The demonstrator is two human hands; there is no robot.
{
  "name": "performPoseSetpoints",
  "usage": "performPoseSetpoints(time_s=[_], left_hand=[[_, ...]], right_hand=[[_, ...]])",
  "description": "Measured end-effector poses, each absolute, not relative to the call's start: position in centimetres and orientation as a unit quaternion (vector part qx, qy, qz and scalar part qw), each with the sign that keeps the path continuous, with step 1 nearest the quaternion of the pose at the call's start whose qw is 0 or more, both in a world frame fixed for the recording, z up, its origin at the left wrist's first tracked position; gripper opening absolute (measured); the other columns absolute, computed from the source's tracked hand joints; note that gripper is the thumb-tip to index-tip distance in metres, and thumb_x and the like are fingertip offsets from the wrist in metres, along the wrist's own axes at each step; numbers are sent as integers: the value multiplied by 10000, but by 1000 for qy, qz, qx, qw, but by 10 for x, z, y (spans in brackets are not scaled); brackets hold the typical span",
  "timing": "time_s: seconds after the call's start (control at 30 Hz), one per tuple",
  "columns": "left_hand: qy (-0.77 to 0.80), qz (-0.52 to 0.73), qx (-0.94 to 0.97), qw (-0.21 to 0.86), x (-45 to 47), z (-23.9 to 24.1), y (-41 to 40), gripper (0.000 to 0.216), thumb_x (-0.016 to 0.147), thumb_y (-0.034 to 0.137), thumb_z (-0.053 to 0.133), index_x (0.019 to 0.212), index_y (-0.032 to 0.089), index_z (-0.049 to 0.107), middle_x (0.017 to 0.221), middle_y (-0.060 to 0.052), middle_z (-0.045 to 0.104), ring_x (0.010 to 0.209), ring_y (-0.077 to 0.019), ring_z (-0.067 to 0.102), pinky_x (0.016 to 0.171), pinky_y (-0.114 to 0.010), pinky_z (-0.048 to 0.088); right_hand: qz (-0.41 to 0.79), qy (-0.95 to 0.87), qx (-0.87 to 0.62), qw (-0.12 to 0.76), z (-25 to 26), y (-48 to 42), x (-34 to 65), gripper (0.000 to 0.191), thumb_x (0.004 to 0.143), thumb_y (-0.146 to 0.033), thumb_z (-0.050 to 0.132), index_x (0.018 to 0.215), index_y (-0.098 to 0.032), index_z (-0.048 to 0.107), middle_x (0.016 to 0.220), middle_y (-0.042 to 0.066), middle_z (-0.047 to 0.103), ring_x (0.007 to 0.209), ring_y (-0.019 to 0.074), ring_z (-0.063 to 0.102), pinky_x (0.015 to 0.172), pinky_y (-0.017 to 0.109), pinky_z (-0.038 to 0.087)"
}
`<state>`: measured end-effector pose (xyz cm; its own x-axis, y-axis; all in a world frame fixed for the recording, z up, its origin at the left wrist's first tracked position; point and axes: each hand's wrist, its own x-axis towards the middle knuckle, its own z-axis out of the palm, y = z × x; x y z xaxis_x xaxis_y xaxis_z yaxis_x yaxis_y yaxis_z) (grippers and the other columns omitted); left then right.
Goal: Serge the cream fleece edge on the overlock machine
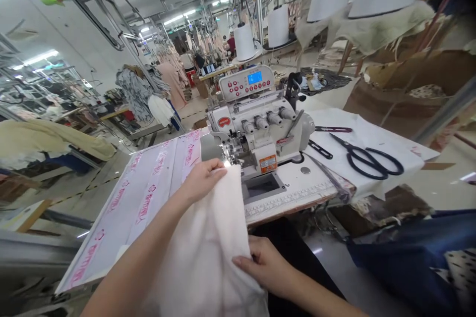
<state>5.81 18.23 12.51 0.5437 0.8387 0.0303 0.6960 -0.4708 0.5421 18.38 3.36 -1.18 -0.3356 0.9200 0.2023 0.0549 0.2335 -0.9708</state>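
A length of white fabric (pixel 219 237) hangs over the front of the table, its upper end reaching the needle area of a white overlock sewing machine (pixel 260 133). My left hand (pixel 204 178) pinches the fabric's top edge close beside the presser foot. Lower down, my right hand (pixel 267 262) grips the fabric's right edge between thumb and fingers, in front of the table. The machine's panel has a lit blue display (pixel 255 77). Whether the fabric lies under the foot is hidden by my left hand.
Black-handled scissors (pixel 366 158), thread snips (pixel 332 129) and a black slotted tool (pixel 320 149) lie right of the machine. Printed plastic film (pixel 148 183) covers the table's left side. Thread cones (pixel 244 42) stand behind. A cardboard box (pixel 405 94) is at the right.
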Motion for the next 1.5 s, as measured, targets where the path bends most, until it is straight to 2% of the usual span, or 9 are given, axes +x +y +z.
performPoseSetpoints(time_s=[0.23,0.4,0.5,0.6,0.73,0.83,1.0,1.23,1.5], left_hand=[[472,152,839,224,63,123,187,212,792,380,453,774,190,545,693,33,542,661,-129,493,606,-233,349],[483,167,827,232,65,123,187,182,755,372,510,787,199,556,803,22,582,730,-137,522,656,-243,376],[500,163,824,209,67,123,186,192,736,373,525,831,214,577,908,2,590,805,-163,532,690,-272,390],[497,153,826,216,68,123,187,158,741,348,516,768,202,572,865,5,601,795,-164,539,686,-279,390],[485,171,828,225,69,123,187,140,738,329,525,740,192,554,801,18,599,754,-153,535,666,-275,385],[484,181,825,229,69,122,186,138,736,324,529,744,189,556,807,15,598,761,-154,534,674,-278,385],[479,186,826,230,68,121,185,146,735,328,530,743,183,552,806,8,593,757,-155,530,658,-272,382],[474,203,835,193,69,113,191,111,761,279,475,764,199,552,823,10,580,759,-147,521,639,-268,367],[494,209,825,179,74,113,199,103,733,244,473,733,193,563,791,7,603,729,-146,534,623,-260,372]], right_hand=[[510,-642,-374,433,-11,38,188,345,830,-364,447,558,-152,425,631,-15,440,599,100,426,560,218,331],[495,-652,-396,416,-12,37,186,285,820,-303,463,579,-153,486,662,0,497,628,116,472,569,218,359],[468,-700,-427,329,2,41,198,175,784,-249,505,647,-152,555,716,25,577,669,144,530,610,235,390],[413,-732,-488,236,32,55,224,121,743,-275,558,738,-160,595,713,44,620,648,173,559,583,259,395],[365,-648,-559,367,75,97,251,220,824,-359,445,904,-198,571,676,3,606,523,123,547,500,230,397],[360,-617,-549,434,86,130,253,232,820,-385,442,891,-196,556,636,-23,580,433,89,519,445,210,397],[368,-626,-555,405,80,157,243,148,740,-332,541,772,-188,527,505,-51,533,365,85,499,363,183,376],[462,-565,-559,395,87,166,242,61,684,-205,540,664,-178,490,483,-55,507,338,74,463,322,183,379],[299,-593,-616,424,78,172,234,81,702,-203,471,627,-182,493,466,-46,510,384,90,466,410,201,314]])
